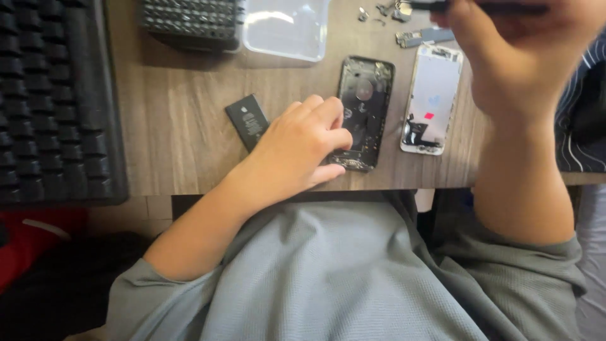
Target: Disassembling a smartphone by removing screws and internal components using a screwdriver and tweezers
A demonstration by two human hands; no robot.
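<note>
An opened dark phone housing [365,101] lies on the wooden table [183,126]. My left hand [302,146] rests on its left edge and lower corner, fingers curled against it. Beside the housing to the right lies the detached white screen panel [431,98], face down. A black flat battery [248,121] lies just left of my left hand. My right hand [517,57] is raised near the camera, blurred, gripping a dark thin tool [480,6] at the top edge.
A clear plastic tray [287,28] and a black bit holder [189,22] sit at the back. Small parts and a circuit strip [423,36] lie near the top. A black keyboard [53,101] fills the left. The table's front edge runs just below the phone.
</note>
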